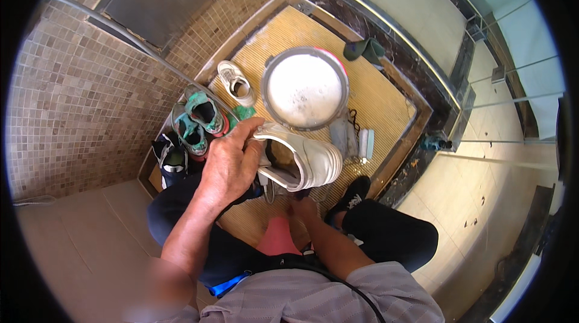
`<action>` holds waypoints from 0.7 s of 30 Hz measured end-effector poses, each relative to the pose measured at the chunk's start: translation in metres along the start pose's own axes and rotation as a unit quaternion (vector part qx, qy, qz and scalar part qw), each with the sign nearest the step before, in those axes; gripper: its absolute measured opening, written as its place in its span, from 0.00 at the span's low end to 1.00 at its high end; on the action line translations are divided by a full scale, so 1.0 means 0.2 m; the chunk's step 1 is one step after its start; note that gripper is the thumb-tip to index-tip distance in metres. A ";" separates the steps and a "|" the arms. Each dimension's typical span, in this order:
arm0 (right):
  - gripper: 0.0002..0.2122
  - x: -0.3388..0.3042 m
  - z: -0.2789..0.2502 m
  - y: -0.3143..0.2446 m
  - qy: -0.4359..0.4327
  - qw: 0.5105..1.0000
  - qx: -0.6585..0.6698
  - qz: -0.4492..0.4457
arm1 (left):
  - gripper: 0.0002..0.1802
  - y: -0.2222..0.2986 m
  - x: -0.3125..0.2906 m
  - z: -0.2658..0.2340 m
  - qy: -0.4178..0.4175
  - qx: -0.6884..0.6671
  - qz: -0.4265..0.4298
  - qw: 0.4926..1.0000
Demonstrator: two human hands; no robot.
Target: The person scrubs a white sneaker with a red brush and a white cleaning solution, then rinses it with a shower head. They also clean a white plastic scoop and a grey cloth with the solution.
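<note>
My left hand is closed on the edge of a white shoe. The shoe is tilted, its opening facing up and its toe pointing right. Below it is my right hand, seemingly closed, with something dark at its fingers that the shoe mostly hides. Just beyond the shoe stands a round bucket with a grey rim, filled with white foamy water. Another white shoe rests on the floor left of the bucket.
Green-and-grey shoes and a dark blue-and-white shoe line the left wall. A dark green item lies by the far right ledge. A white cylindrical item lies right of the shoe. Under me is something pink.
</note>
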State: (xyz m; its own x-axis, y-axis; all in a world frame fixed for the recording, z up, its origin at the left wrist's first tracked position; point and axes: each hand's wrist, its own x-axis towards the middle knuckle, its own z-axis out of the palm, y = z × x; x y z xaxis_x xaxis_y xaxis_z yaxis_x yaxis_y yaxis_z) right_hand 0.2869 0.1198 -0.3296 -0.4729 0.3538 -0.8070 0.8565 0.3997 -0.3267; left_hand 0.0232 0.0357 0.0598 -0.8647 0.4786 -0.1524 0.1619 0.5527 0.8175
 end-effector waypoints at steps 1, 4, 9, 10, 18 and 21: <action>0.25 -0.01 0.00 -0.01 -0.006 1.000 -0.004 0.006 | 0.18 -0.01 0.00 0.00 0.002 -0.007 -0.009 1.000; 0.24 -0.06 0.01 0.02 0.004 1.000 -0.009 -0.010 | 0.18 -0.05 -0.03 -0.01 0.029 -0.016 0.009 0.999; 0.20 0.19 0.14 0.20 0.020 0.998 0.046 -0.042 | 0.18 0.01 -0.02 -0.01 0.005 -0.002 0.042 0.999; 0.19 0.13 0.04 0.15 -0.006 0.988 0.154 0.008 | 0.18 0.00 -0.03 -0.01 0.006 -0.005 0.048 0.999; 0.16 -0.52 -0.76 -0.33 -0.069 0.892 0.445 0.048 | 0.17 -0.01 -0.14 0.03 0.021 0.013 0.118 0.993; 0.17 -0.80 -1.06 -0.44 -0.008 0.834 0.546 -0.079 | 0.14 0.00 -0.21 0.05 0.044 0.038 0.183 0.981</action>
State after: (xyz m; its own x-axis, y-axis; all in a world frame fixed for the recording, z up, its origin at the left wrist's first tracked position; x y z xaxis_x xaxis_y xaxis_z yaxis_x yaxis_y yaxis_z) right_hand 0.2433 0.2068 -0.0677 -0.6030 0.3545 -0.7146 0.4655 -0.5710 -0.6762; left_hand 0.0642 0.0232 0.0601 -0.7798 0.5949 0.1946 0.5011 0.4070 0.7637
